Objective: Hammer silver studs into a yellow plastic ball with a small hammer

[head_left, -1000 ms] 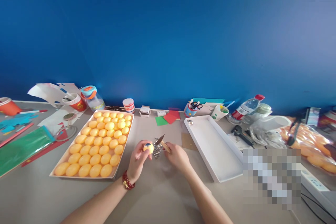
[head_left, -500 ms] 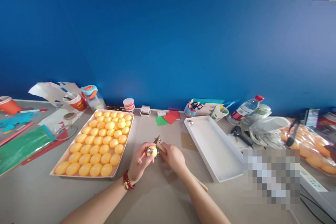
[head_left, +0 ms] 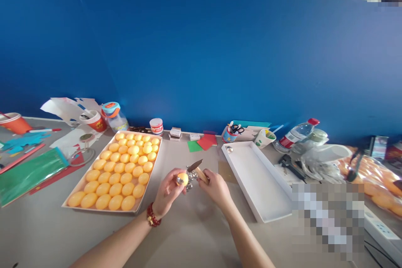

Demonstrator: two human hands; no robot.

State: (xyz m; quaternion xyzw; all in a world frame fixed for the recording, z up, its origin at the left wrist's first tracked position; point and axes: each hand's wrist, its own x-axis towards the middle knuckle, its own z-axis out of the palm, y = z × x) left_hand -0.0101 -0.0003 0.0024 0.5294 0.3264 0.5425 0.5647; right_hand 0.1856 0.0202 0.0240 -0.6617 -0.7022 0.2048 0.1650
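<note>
My left hand [head_left: 167,191] grips an orange ping-pong ball [head_left: 183,178] between thumb and fingers; a shiny silver patch shows on its near side. In my right hand [head_left: 216,187] is a small knife [head_left: 201,173] with a wooden handle, its dark pointed blade angled up and left above the table, apart from the ball. Between the hands lies a heap of small shiny silver pieces [head_left: 191,179], too small to name. To the left, a shallow tray [head_left: 140,206] carries rows of orange balls. A white tray [head_left: 266,184] on the right has a silver-covered item [head_left: 229,149] in its far left corner.
Behind the hands are green paper [head_left: 195,146], red paper [head_left: 207,141], a small tub [head_left: 156,127] and a pen cup [head_left: 229,135]. A plastic bottle [head_left: 295,136], a glue gun [head_left: 290,166] and bagged balls [head_left: 373,176] lie right. A green packet [head_left: 33,176] lies left.
My right hand has drawn slightly right and away from the ball, and the knife blade now points up and right. More of the silver heap shows. The left hand still holds the ball.
</note>
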